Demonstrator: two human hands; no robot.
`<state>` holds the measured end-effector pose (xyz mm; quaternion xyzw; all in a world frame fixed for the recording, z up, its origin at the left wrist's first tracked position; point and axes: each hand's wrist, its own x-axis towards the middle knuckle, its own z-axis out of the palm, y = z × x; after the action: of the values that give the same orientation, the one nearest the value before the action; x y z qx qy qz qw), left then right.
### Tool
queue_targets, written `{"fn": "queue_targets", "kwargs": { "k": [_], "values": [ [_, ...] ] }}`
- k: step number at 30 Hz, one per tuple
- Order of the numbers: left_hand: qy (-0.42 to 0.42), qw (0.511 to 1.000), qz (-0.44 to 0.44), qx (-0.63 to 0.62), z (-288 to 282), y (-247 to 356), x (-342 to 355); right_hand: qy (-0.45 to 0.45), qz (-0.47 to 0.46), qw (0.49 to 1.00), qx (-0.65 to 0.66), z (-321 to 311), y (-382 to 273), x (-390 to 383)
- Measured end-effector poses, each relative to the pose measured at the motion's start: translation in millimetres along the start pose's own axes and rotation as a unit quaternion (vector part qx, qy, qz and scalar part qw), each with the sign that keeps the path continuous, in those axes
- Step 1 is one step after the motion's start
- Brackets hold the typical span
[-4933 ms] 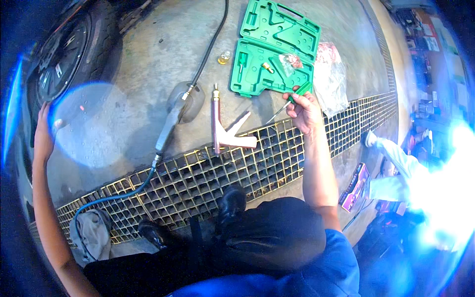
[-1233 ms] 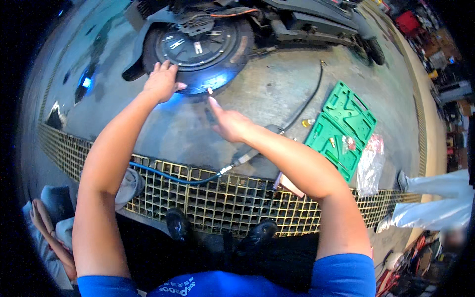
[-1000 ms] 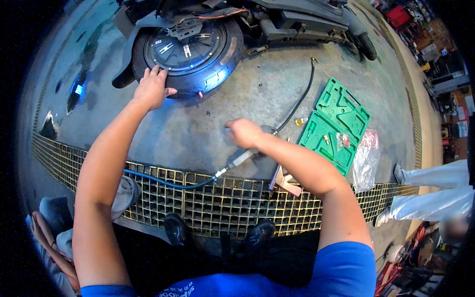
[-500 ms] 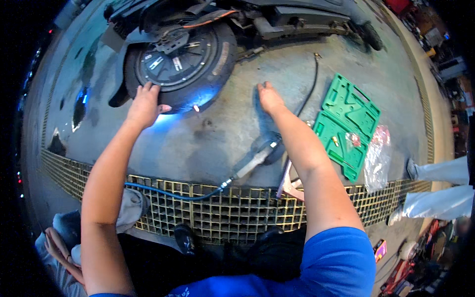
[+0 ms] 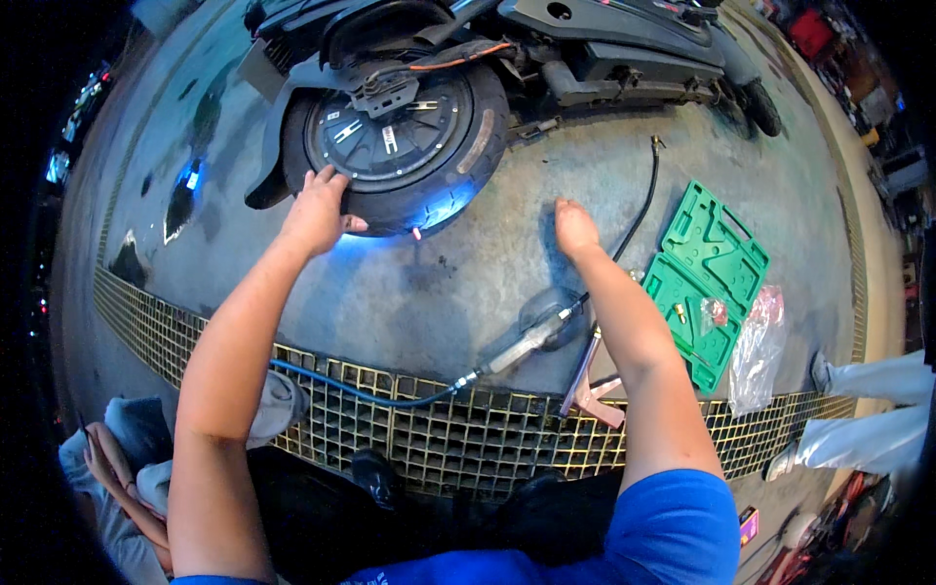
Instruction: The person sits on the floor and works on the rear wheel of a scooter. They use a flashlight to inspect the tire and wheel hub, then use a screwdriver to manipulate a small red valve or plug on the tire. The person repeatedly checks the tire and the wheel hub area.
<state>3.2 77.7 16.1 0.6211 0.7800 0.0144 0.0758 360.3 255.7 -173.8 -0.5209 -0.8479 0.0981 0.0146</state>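
Concrete floor [image 5: 478, 292], crossed by one long drain grating [image 5: 439, 439], is occupied at its far side by one dark scooter [image 5: 624, 58] tipped over, its length run left to right. Its near wheel, one black tire [image 5: 385, 210] around a disc hub [image 5: 405, 146], is seen at the scooter's left end, hub face turned up. One pink plug [image 5: 417, 234] is lodged in the tread, its short axis pointed outward, toward the person. The tire is touched by the left hand [image 5: 317, 213], its fingers spread and its thumb set apart. The right hand [image 5: 577, 229] is held well to the right of the tire, fingers curled together; whether anything is pinched cannot be told. Beyond the right forearm, one green case [image 5: 707, 244] is laid open in two halves, with one clear bag [image 5: 756, 361] beside it. One air line [image 5: 526, 346] is stretched diagonally nearby, and one reddish tool [image 5: 595, 395] is partly hidden by the right arm. Two pale trouser legs [image 5: 868, 400] are seen at right.
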Motion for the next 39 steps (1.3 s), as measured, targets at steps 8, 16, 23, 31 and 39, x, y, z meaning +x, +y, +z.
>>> {"fn": "queue_targets", "kwargs": {
  "k": [8, 16, 23, 31, 39],
  "values": [
    [0.028, 0.997, -0.076, -0.018, -27, -29, 6, 0.041, -0.026, 0.992, 0.114, -38, -17, -23],
    [0.073, 0.995, -0.064, 0.007, -16, -43, -3, 0.054, -0.054, 0.973, 0.218, -73, -52, -35],
    [0.099, 0.982, -0.149, -0.056, 2, -73, -2, 0.048, -0.077, 0.963, 0.254, -94, -74, -48],
    [0.077, 0.976, -0.181, -0.094, 22, -53, 16, 0.041, -0.039, 0.942, 0.332, -96, -74, -46],
    [0.025, 0.976, -0.211, -0.05, 0, -45, 19, 0.061, 0.019, 0.878, 0.474, -138, -108, 14]
  ]
}}
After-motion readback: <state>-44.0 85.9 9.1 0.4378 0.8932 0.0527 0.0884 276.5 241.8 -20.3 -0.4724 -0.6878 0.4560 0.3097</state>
